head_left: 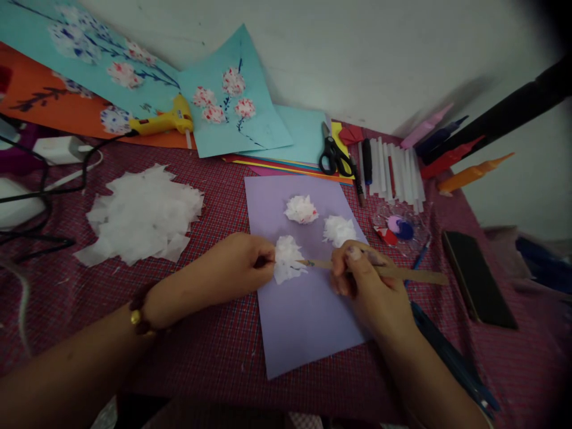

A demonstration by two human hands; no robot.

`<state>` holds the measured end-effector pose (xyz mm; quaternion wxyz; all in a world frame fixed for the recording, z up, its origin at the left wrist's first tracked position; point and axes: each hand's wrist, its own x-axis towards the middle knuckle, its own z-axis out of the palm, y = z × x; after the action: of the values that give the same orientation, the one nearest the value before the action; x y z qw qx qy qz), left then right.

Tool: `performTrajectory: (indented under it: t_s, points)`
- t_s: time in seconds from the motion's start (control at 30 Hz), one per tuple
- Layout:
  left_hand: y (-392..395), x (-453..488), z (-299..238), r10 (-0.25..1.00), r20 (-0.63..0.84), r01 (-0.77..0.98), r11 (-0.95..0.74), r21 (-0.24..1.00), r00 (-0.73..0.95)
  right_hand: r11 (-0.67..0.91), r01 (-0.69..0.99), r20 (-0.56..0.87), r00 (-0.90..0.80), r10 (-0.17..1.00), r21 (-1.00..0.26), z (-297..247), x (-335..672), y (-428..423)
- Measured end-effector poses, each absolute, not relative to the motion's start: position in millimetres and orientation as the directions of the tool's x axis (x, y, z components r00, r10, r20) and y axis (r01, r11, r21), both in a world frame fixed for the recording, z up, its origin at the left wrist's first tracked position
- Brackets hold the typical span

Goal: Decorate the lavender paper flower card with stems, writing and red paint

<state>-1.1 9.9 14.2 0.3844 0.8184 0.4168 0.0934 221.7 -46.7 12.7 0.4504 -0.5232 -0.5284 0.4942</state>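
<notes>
A purple paper sheet [308, 310] lies on the red checked cloth with three white tissue puffs on it. My left hand [236, 268] is closed, pinching the nearest tissue puff [288, 259] at its left side. My right hand [364, 280] is closed round a thin wooden brush [415, 275], whose tip touches that same puff from the right. The other two puffs [301, 210] [338, 229] sit farther up the sheet, untouched.
A heap of white tissue squares [143, 214] lies to the left. Behind are painted blue sheets [230, 98], a yellow glue gun [167, 121], black scissors [333, 155], white glue sticks [397, 173], a clear paint palette [400, 228] and a black phone [478, 277]. Cables run at far left.
</notes>
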Motion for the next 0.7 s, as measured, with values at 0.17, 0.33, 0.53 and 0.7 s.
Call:
performTrajectory:
  t_s: [0.17,0.33,0.53,0.7]
  points:
    - [9,0,13,0.758,-0.158,0.611,-0.362,0.704,0.632,0.033,0.186,-0.002,-0.186,0.983,-0.982,18,216,-49]
    - [9,2,11,0.77,-0.168,0.62,-0.341,0.707,0.615,0.106,0.355,0.013,-0.255,0.967,-0.929,20,210,-49]
    - [11,1,13,0.776,-0.186,0.606,-0.292,0.74,0.602,0.243,0.468,0.089,-0.327,0.941,-0.849,19,208,-50]
    - [12,-6,17,0.716,-0.209,0.607,-0.358,0.709,0.666,0.481,0.591,0.234,-0.446,0.864,-0.648,17,204,-57]
